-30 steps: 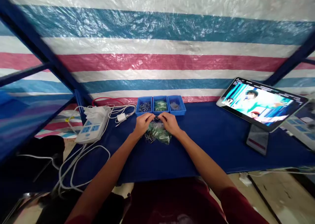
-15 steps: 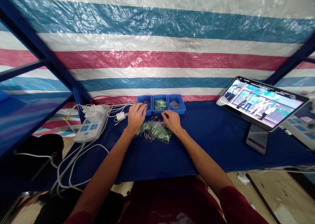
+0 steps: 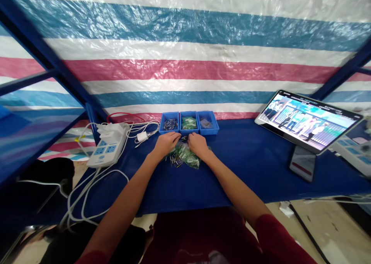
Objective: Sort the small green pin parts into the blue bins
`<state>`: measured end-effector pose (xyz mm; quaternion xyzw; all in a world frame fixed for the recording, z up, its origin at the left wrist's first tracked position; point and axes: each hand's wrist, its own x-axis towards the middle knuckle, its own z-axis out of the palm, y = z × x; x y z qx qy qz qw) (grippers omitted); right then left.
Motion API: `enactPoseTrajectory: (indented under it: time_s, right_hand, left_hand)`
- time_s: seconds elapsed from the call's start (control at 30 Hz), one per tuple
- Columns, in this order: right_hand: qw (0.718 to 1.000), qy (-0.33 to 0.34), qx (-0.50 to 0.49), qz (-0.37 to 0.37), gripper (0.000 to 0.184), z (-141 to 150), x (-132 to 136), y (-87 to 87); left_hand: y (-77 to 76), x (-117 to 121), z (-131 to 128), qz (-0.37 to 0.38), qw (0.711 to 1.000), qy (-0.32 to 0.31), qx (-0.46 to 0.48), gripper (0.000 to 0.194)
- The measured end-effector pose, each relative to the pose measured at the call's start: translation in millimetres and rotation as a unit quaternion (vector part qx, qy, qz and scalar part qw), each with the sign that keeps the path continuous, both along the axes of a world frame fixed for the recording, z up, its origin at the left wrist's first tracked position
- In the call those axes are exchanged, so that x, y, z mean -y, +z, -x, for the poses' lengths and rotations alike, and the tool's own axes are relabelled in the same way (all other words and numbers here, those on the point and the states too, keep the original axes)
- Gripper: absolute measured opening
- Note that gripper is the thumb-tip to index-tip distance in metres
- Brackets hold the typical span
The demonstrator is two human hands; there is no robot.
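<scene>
Both hands are down on the blue table (image 3: 249, 167), right over a little heap of green parts (image 3: 187, 157) mixed with small dark metal pins (image 3: 174, 161). The left hand (image 3: 165, 143) sits at the heap's left edge with its fingers curled in toward the middle, and the right hand (image 3: 197, 144) mirrors it from the other side, fingertips nearly meeting the left ones. Something tiny seems pinched between them, but it's too small to make out, so I honestly can't tell if either hand has a real grip on anything.

Just behind the hands, against the striped tarp (image 3: 185, 70), there's a row of three blue bins: the left bin (image 3: 169, 124) has dark pins in it, the middle bin (image 3: 189, 123) has green bits, and the right bin (image 3: 207, 123) holds something pale.

Off to the left is a white power strip (image 3: 106, 150) with a tangle of white cables (image 3: 87, 194) and a small charger (image 3: 142, 137). On the right a tablet (image 3: 307, 119) is propped up on a stand, playing a video.
</scene>
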<state>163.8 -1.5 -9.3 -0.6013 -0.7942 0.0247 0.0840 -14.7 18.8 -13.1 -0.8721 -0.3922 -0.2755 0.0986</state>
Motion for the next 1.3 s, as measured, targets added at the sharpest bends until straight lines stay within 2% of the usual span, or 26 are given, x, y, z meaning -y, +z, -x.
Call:
enactPoseTrajectory:
  time_s: [0.17, 0.37, 0.53, 0.67, 1.0, 1.1, 1.2, 1.3]
  right_hand:
    - [0.998, 0.007, -0.016, -0.052, 0.019, -2, 3, 1.3]
    - [0.987, 0.028, -0.127, -0.089, 0.019, -9, 8, 4.9]
    - [0.956, 0.061, -0.259, -0.119, 0.019, -13, 7, 0.3]
    - [0.935, 0.065, -0.326, -0.126, 0.024, -13, 6, -0.8]
    - [0.93, 0.055, -0.345, -0.114, 0.035, -10, 8, -0.3]
    - [0.93, 0.038, -0.342, -0.129, 0.04, -11, 8, 0.4]
    - [0.935, 0.025, -0.327, -0.132, 0.042, -13, 9, 2.5]
    - [0.948, 0.012, -0.293, -0.121, 0.04, -13, 9, 4.1]
  left_hand:
    - [-2.5, -1, -4, -0.028, 0.999, -0.009, 0.043, 0.026]
    - [-0.3, 0, -4, -0.01, 0.996, -0.049, 0.08, 0.028]
    - [1.2, 4, -5, 0.019, 0.99, -0.042, 0.131, 0.031]
    - [4.7, 8, -9, 0.061, 0.985, -0.026, 0.158, 0.038]
    - [11.2, 19, -19, 0.037, 0.966, -0.041, 0.253, 0.027]
    - [14.5, 19, -16, -0.064, 0.963, 0.005, 0.263, 0.024]
    - [19.1, 12, -7, -0.183, 0.945, 0.121, 0.244, 0.022]
    - [21.2, 3, 0, -0.198, 0.945, 0.19, 0.176, 0.026]
